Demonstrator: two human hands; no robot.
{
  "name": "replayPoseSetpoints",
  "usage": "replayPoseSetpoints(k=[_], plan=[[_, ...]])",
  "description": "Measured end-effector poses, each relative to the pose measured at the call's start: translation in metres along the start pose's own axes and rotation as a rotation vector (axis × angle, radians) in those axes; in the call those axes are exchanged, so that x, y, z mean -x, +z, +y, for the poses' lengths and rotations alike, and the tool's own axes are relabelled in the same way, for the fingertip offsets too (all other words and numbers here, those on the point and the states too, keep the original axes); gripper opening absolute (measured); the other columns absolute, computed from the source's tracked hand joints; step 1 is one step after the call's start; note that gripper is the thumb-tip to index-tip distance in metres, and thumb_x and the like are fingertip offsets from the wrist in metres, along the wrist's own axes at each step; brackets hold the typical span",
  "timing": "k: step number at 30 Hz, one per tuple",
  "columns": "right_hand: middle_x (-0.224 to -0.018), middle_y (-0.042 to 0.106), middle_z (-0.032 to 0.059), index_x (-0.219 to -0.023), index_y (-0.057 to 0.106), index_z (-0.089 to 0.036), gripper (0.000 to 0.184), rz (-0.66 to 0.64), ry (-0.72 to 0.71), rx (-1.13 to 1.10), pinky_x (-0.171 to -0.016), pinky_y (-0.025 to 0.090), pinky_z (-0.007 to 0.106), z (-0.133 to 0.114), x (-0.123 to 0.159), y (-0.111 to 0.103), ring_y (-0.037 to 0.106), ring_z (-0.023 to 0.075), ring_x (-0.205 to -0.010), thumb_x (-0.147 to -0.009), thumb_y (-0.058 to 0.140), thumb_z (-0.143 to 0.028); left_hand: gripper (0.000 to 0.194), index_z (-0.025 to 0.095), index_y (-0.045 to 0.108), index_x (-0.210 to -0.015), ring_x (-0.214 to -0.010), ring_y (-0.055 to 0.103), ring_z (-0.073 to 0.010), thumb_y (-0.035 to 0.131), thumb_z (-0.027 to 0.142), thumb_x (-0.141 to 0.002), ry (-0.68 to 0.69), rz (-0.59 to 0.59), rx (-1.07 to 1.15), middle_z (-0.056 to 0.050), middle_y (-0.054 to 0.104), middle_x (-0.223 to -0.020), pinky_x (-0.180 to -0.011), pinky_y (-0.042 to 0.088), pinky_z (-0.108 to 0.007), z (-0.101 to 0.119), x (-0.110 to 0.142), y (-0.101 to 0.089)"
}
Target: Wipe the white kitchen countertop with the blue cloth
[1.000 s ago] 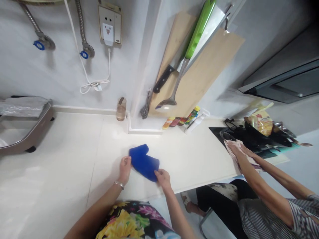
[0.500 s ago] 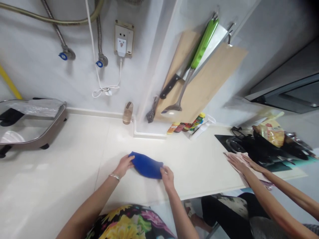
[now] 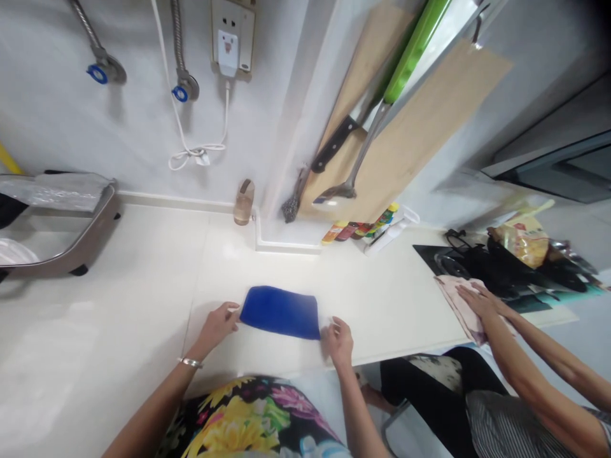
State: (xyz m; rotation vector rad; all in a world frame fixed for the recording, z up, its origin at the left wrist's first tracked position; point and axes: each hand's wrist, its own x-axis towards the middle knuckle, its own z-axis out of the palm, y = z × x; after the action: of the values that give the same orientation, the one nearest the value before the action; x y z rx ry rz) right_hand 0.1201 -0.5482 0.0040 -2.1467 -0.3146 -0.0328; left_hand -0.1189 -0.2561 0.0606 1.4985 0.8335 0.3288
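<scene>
A blue cloth, folded into a rough rectangle, lies on the white countertop in front of me. My left hand is just off the cloth's left corner, its thumb and fingers slightly apart and holding nothing. Beyond the right edge, my right hand hovers with loosely curled fingers, a small gap between it and the cloth. A bracelet circles my left wrist.
At the right, a co-worker's hands press a pink cloth on the counter beside the stove. An electric pan stands at left. A small bottle is by the wall; a ladle and cutting board hang above.
Both my hands have let go of the blue cloth and moved outward. It now lies flatter on the counter. The co-worker's hands have shifted on the pink cloth, and my view has tilted down.
</scene>
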Motion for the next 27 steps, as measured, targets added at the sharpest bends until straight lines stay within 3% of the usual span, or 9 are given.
replayPoseSetpoints(k=[3, 5, 7, 10, 13, 15, 20, 24, 27], plan=[[-0.110, 0.067, 0.0184, -0.113, 0.062, -0.012, 0.057, 0.035, -0.045, 0.085, -0.088, 0.054, 0.047, 0.023, 0.006, -0.015, 0.064, 0.0294, -0.098, -0.079, 0.047, -0.055, 0.023, 0.026, 0.069, -0.104, -0.067, 0.070, -0.0180, 0.058, 0.033, -0.086, 0.223, 0.087, -0.279, 0.001, 0.076, -0.079, -0.065, 0.052, -0.027, 0.009, -0.001, -0.002], [-0.113, 0.065, 0.0191, -0.112, 0.062, -0.013, 0.054, 0.049, -0.094, 0.131, -0.094, 0.052, 0.048, 0.034, 0.002, -0.024, 0.062, 0.0306, -0.106, -0.080, 0.046, -0.053, 0.024, 0.028, 0.071, -0.107, -0.071, 0.070, -0.0176, 0.055, 0.032, -0.089, 0.379, 0.056, -0.377, 0.000, 0.077, -0.084, -0.070, 0.053, -0.027, 0.023, -0.007, 0.011], [-0.119, 0.064, 0.0203, -0.112, 0.061, -0.012, 0.050, 0.066, -0.149, 0.172, -0.100, 0.048, 0.049, 0.043, -0.006, -0.032, 0.059, 0.0309, -0.114, -0.082, 0.045, -0.049, 0.025, 0.029, 0.073, -0.107, -0.077, 0.071, -0.0183, 0.054, 0.031, -0.091, 0.535, -0.070, -0.418, -0.002, 0.078, -0.091, -0.078, 0.055, -0.030, 0.037, -0.017, 0.035], [-0.124, 0.061, 0.0229, -0.113, 0.060, -0.011, 0.046, 0.126, -0.245, 0.314, -0.102, 0.046, 0.049, 0.056, -0.021, -0.040, 0.057, 0.0307, -0.117, -0.085, 0.041, -0.042, 0.028, 0.029, 0.074, -0.111, -0.110, 0.068, -0.0219, 0.054, 0.028, -0.092, 0.802, -0.385, -0.469, -0.005, 0.076, -0.112, -0.105, 0.048, -0.040, 0.044, -0.035, 0.080], [-0.126, 0.060, 0.0239, -0.115, 0.060, -0.010, 0.043, 0.189, -0.266, 0.426, -0.098, 0.046, 0.049, 0.064, -0.029, -0.042, 0.057, 0.0317, -0.114, -0.089, 0.038, -0.036, 0.035, 0.032, 0.069, -0.124, -0.136, 0.052, -0.0226, 0.056, 0.028, -0.091, 1.036, -0.649, -0.577, -0.004, 0.067, -0.133, -0.121, 0.031, -0.048, 0.032, -0.052, 0.120], [-0.128, 0.059, 0.0226, -0.118, 0.059, -0.011, 0.041, 0.215, -0.232, 0.463, -0.096, 0.045, 0.048, 0.065, -0.029, -0.040, 0.057, 0.0316, -0.115, -0.090, 0.038, -0.032, 0.043, 0.033, 0.062, -0.134, -0.143, 0.044, -0.0244, 0.059, 0.030, -0.091, 1.128, -0.685, -0.672, -0.005, 0.059, -0.144, -0.123, 0.025, -0.052, 0.018, -0.057, 0.138], [-0.132, 0.058, 0.0176, -0.126, 0.057, -0.015, 0.042, 0.257, -0.152, 0.615, -0.097, 0.040, 0.044, 0.060, -0.025, -0.033, 0.055, 0.0303, -0.118, -0.090, 0.039, -0.026, 0.057, 0.027, 0.044, -0.150, -0.152, 0.026, -0.0304, 0.054, 0.039, -0.096, 1.118, -0.650, -0.871, -0.010, 0.037, -0.160, -0.123, 0.016, -0.059, -0.004, -0.046, 0.160], [-0.134, 0.058, 0.0165, -0.127, 0.058, -0.014, 0.043, 0.260, -0.131, 0.589, -0.099, 0.038, 0.044, 0.058, -0.025, -0.033, 0.053, 0.0304, -0.120, -0.089, 0.040, -0.026, 0.056, 0.029, 0.040, -0.152, -0.153, 0.023, -0.0285, 0.050, 0.040, -0.098, 1.038, -0.675, -0.926, -0.007, 0.035, -0.162, -0.124, 0.014, -0.057, 0.002, -0.043, 0.173], [-0.134, 0.058, 0.0168, -0.127, 0.059, -0.014, 0.044, 0.266, -0.118, 0.556, -0.101, 0.037, 0.044, 0.058, -0.025, -0.035, 0.053, 0.0305, -0.121, -0.089, 0.040, -0.026, 0.055, 0.031, 0.041, -0.151, -0.153, 0.023, -0.0272, 0.050, 0.040, -0.097, 1.015, -0.716, -0.939, -0.005, 0.035, -0.162, -0.125, 0.014, -0.055, 0.012, -0.060, 0.185]])
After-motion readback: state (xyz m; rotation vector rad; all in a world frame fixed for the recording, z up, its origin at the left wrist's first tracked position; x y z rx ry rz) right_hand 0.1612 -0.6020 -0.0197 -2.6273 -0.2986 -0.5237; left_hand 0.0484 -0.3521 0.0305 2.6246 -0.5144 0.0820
